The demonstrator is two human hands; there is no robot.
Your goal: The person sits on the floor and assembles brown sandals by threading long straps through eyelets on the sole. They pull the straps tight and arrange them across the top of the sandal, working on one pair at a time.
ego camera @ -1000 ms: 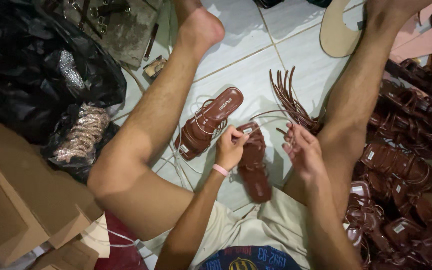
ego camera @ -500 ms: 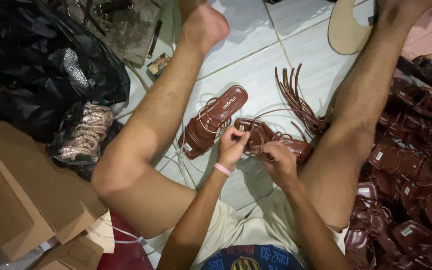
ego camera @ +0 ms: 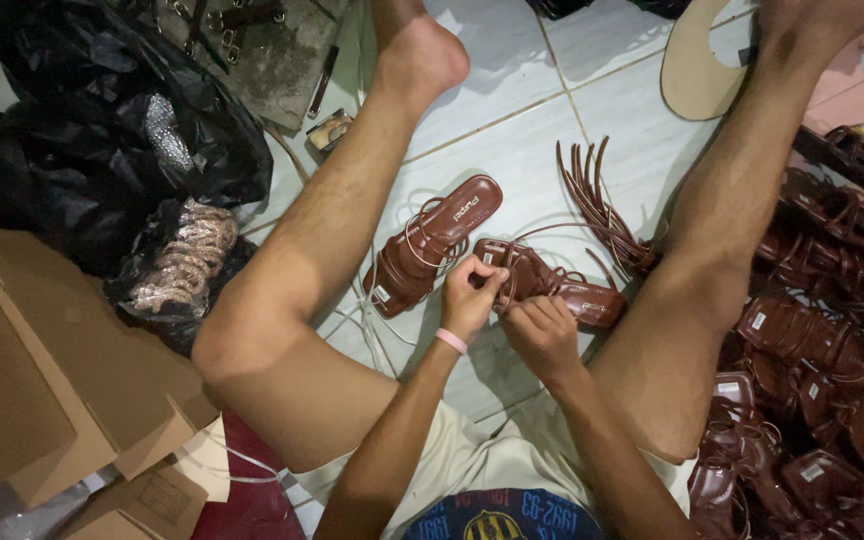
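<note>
At frame centre, the left hand (ego camera: 470, 298) pinches the straps of a brown sandal (ego camera: 552, 285) lying sideways on the tiled floor (ego camera: 512, 150); the right hand (ego camera: 542, 335), which has dropped since before, grips its strap. A second sandal (ego camera: 432, 245) lies unmoved beside it.

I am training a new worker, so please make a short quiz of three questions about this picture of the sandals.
1. True or false: both hands touch the same brown sandal.
2. Which wrist wears the pink band? A) left B) right C) neither
3. What lies on the tiled floor just left of the held sandal?

Key:
1. True: the left hand and the right hand both work at its straps, fingers pinching.
2. A.
3. A second brown sandal, lying flat, untouched.
</note>
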